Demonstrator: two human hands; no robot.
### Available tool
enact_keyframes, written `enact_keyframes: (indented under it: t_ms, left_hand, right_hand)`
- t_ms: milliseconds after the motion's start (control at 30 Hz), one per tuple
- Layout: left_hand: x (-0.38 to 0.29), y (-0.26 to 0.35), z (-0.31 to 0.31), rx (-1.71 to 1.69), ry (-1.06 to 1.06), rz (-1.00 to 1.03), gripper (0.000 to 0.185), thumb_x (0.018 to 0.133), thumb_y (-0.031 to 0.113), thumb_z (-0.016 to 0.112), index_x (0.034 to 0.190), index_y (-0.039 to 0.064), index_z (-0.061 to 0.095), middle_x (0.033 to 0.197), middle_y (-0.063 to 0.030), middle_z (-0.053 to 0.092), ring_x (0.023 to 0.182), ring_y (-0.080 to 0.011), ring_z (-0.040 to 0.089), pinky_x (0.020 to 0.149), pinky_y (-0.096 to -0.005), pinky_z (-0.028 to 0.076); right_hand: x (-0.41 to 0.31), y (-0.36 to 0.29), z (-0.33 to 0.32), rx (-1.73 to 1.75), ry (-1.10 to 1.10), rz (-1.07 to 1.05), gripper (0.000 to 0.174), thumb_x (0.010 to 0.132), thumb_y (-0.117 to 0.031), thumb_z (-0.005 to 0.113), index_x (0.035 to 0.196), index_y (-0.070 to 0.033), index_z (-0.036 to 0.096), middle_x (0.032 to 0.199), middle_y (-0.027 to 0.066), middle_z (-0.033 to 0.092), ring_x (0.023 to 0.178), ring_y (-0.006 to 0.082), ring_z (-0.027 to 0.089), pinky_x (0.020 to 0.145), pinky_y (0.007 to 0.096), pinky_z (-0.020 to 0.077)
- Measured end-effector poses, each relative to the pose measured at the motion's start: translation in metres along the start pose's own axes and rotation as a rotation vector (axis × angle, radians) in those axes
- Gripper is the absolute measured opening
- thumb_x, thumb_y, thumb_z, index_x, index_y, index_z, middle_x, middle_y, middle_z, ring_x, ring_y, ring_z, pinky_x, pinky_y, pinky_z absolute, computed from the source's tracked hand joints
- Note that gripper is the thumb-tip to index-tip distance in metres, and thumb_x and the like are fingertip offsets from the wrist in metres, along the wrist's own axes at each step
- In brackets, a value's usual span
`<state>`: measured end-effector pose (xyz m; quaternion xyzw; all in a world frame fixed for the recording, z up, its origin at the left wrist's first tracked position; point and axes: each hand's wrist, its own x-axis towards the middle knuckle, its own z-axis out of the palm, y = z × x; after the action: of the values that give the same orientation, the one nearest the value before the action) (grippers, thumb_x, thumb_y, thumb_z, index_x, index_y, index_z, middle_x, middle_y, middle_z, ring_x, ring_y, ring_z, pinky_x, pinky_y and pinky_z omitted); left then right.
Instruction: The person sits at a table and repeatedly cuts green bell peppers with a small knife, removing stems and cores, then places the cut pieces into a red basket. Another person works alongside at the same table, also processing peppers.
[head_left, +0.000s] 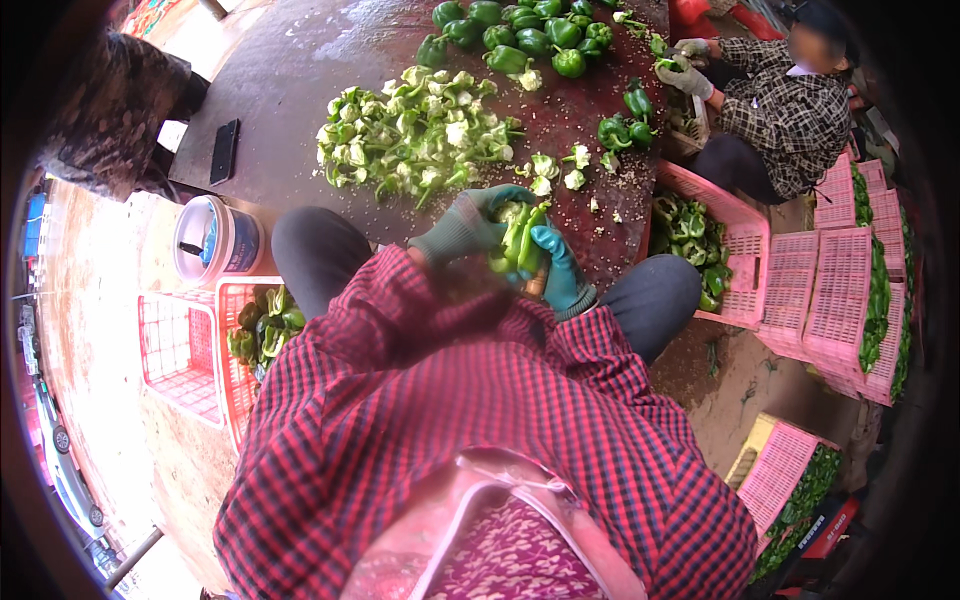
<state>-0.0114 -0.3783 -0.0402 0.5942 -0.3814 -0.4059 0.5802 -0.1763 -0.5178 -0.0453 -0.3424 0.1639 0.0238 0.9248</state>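
My left hand, in a grey-green knit glove, grips a light green pepper above my lap at the table's near edge. The pepper looks cut open, its pale inside partly showing. My right hand, in a teal coated glove, holds the pepper's right side, thumb on its skin. A tan piece shows below that thumb; what it is stays unclear. Just beyond my hands lies a heap of cut pepper cores with stems and pale seeds. A few loose cores lie nearer.
Whole green bell peppers cover the table's far side. A phone and a bucket are left. Pink crates hold peppers beside my left and right knees. A gloved co-worker handles a pepper at right.
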Motion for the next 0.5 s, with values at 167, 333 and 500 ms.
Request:
enact_keyframes:
  t_ms: [167,333,500]
  left_hand:
    - [0.009,0.001,-0.016,-0.110,-0.082,-0.136,0.044,0.098,0.002,0.067,0.142,0.002,0.064,0.125,-0.0028,0.072,0.116,-0.0107,0.065,0.102,-0.0297,0.055]
    - [0.010,-0.005,-0.022,-0.192,-0.097,-0.057,0.036,0.103,0.015,0.069,0.137,0.004,0.063,0.110,-0.0003,0.072,0.086,-0.0069,0.067,0.073,-0.0252,0.057]
    - [0.022,-0.002,-0.070,-0.289,0.074,-0.153,0.047,0.107,0.032,0.068,0.142,0.003,0.059,0.112,-0.0154,0.076,0.089,-0.0221,0.077,0.068,-0.0352,0.066]
  right_hand:
    - [-0.002,0.007,-0.006,0.048,0.079,0.021,0.038,0.101,-0.042,0.066,0.123,-0.011,0.069,0.094,0.0040,0.073,0.075,0.0161,0.068,0.062,0.0312,0.0554]
    - [-0.003,0.007,-0.013,0.142,-0.015,0.016,0.046,0.100,-0.043,0.067,0.133,-0.011,0.064,0.099,0.0044,0.073,0.070,0.0158,0.067,0.061,0.0334,0.0567]
    - [-0.009,0.005,-0.016,0.146,-0.065,-0.036,0.057,0.100,-0.046,0.065,0.143,-0.009,0.060,0.106,0.0073,0.075,0.072,0.0197,0.070,0.061,0.0355,0.0576]
